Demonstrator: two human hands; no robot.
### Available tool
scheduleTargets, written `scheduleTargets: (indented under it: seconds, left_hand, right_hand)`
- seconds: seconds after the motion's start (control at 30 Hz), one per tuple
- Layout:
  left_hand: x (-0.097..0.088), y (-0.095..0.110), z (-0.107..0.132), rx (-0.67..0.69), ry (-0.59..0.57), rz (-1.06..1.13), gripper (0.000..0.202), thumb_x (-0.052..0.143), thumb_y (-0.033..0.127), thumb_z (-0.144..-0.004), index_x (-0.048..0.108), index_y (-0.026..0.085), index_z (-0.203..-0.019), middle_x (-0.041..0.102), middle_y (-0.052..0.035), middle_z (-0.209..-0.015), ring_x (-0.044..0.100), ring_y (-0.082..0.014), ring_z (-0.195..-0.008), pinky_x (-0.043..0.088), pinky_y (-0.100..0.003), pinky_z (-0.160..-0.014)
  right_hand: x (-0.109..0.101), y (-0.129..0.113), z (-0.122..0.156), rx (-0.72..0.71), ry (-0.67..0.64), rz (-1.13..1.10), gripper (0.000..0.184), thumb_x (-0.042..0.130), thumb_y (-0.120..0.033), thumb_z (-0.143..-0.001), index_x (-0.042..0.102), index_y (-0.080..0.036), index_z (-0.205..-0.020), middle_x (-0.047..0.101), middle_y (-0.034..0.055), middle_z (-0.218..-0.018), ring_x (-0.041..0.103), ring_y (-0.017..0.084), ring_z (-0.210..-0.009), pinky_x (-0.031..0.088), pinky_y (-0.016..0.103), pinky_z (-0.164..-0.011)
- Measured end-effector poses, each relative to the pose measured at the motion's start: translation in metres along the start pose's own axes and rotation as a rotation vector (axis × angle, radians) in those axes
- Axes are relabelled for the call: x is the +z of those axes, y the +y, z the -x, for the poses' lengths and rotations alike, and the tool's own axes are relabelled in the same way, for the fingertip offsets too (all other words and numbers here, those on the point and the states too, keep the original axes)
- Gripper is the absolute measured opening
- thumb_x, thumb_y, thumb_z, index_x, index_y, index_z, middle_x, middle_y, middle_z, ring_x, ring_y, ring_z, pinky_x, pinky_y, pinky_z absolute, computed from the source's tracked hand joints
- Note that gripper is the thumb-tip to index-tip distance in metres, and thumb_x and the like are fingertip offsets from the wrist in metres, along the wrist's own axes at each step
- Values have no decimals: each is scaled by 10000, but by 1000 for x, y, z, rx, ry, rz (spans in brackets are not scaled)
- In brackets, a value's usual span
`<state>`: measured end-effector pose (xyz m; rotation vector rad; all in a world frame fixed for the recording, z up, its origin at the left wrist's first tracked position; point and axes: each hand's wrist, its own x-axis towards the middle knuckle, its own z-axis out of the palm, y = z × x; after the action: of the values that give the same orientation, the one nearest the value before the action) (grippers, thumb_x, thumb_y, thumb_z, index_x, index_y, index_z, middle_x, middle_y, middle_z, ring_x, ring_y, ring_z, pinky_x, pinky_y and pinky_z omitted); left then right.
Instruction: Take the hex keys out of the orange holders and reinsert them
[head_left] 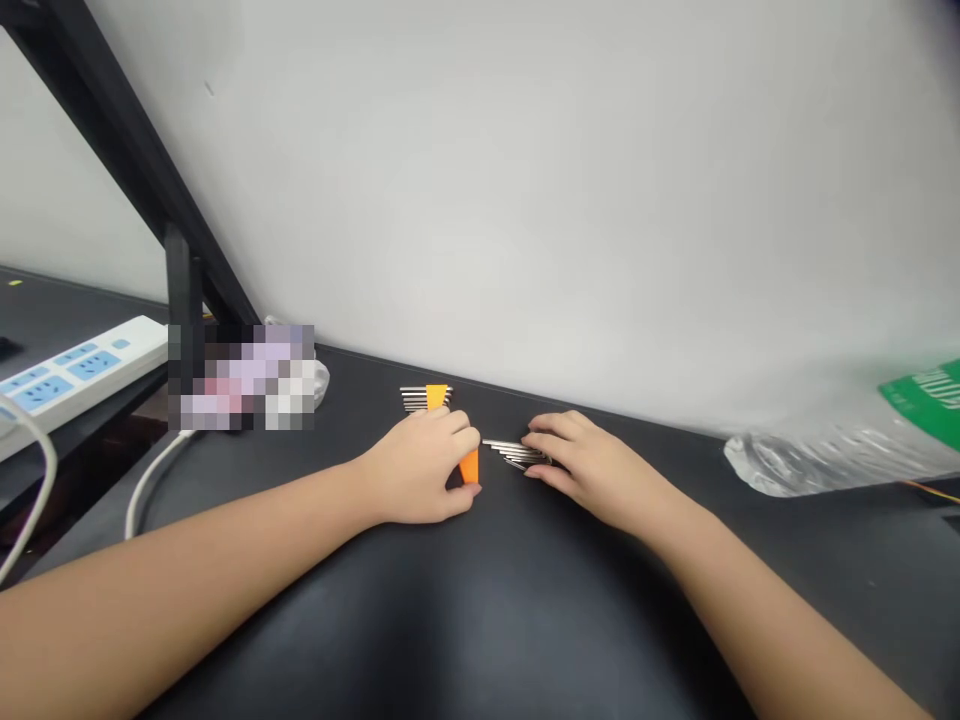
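My left hand (427,465) rests on the black table (480,600), fingers curled round an orange piece (469,466) that sticks out below the thumb. Just right of it lies a loose fan of thin metal rods (510,452). My right hand (585,465) lies on the right end of these rods, fingers bent and pressed down on them. Behind the left hand, near the wall, sits a neat bundle of metal rods (414,400) bound by an orange band (436,396).
A white wall rises right behind the table. A white power strip (75,375) with its cable (150,480) lies at the left, beside a black slanted frame bar (135,160). A crumpled clear plastic bag (817,455) with a green label (926,395) lies at the right.
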<state>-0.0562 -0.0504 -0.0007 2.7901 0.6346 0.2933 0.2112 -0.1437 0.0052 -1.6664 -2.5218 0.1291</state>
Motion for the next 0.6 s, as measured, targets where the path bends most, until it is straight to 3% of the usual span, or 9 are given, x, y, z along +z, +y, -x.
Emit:
scheduleTargets:
  seconds: [0.2, 0.47, 0.6]
  left_hand:
    - [-1, -1, 0, 10, -3, 13, 238, 662, 417, -862, 563, 203, -889, 569, -52, -938, 554, -221, -880, 471, -347, -771]
    - [-1, -1, -1, 0, -9, 22, 238, 655, 418, -860, 559, 202, -891, 565, -51, -939, 544, -220, -865, 463, -349, -753]
    - [0, -1, -1, 2, -9, 26, 236, 658, 412, -862, 560, 201, -898, 567, -54, -943, 543, -222, -866, 459, -349, -759]
  right_hand:
    - [0, 6, 1, 39, -9, -185, 307, 581, -334, -1013, 672, -268, -1299, 578, 109, -1364, 592, 252, -1220, 529, 421, -1049]
    - [2, 23, 1, 94, -70, -498, 319, 623, -394, -979, 699, -279, -1267, 541, 92, -1383, 635, 226, -1104, 550, 377, -960]
    - [-1, 24, 2, 108, -132, -583, 460, 739, -421, -888, 638, -303, -1321, 477, 85, -1461, 612, 245, -1135, 564, 372, -919]
